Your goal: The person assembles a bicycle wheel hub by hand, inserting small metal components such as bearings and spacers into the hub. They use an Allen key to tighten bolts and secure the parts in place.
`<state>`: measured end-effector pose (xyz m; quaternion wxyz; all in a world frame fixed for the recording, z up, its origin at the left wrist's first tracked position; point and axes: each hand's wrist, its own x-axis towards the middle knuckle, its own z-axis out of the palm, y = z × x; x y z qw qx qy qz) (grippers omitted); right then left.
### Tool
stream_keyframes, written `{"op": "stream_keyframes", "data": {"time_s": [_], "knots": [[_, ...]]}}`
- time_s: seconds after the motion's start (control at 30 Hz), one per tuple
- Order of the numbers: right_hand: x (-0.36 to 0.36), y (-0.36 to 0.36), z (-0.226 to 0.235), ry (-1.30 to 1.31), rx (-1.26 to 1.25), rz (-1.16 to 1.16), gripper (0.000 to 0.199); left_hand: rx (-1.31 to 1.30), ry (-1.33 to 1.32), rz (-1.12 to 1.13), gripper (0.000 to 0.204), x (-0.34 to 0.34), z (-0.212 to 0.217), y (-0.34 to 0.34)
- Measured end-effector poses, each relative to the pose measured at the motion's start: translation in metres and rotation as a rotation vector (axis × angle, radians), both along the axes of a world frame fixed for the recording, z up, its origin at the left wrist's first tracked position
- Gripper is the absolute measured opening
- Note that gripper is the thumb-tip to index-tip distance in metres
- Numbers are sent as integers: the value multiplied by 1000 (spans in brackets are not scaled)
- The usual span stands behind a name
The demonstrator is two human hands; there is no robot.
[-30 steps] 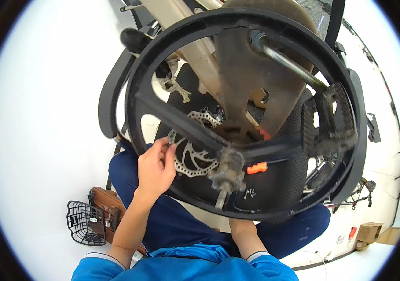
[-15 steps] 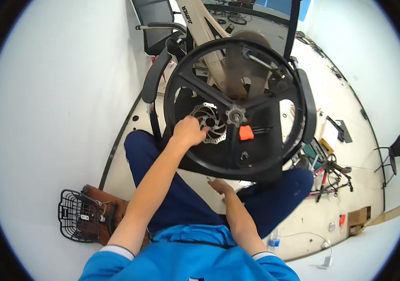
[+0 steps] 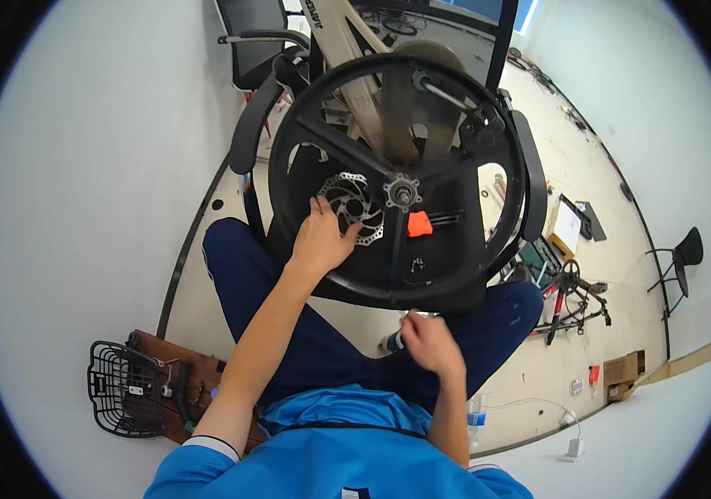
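A black three-spoke bicycle wheel [image 3: 394, 293] lies across the seat of an office chair, its metal hub [image 3: 403, 192] facing up. Left of the hub is a silver brake disc [image 3: 365, 236]. My left hand [image 3: 319, 241] touches the disc's left side with thumb and fingers apart. Beyond the wheel's near rim, above my lap, my right hand [image 3: 432, 341] is closed; whatever it may hold is too small to make out. An orange-handled tool [image 3: 419, 224] with dark shafts rests right of a spoke, and small metal parts [image 3: 418, 265] lie nearer me.
Armrests [image 3: 255, 125] flank the wheel, and a pale bicycle frame [image 3: 347, 50] stands behind it. At lower left a black wire basket [image 3: 126, 391] sits by a brown board. Bicycle parts [image 3: 572, 295], a cardboard box [image 3: 624, 368] and a plastic bottle [image 3: 477, 416] are on the right-hand floor.
My left fingers have drawn back toward the disc's left edge and spread. My right hand has come up and turned, bent closed. The whole view has shifted slightly.
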<state>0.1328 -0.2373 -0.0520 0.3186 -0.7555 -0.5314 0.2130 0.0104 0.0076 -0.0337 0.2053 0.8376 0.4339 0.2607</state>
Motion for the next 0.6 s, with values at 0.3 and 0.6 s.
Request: {"op": "stream_keyframes", "data": {"time_s": [0.3,0.6], "knots": [[72,77,48,-670,101,57,21,357,-318,-79,40,2,-40,-33],[32,42,35,195,205,-54,25,373,-725,-504,35,-4,-50,-74]]}}
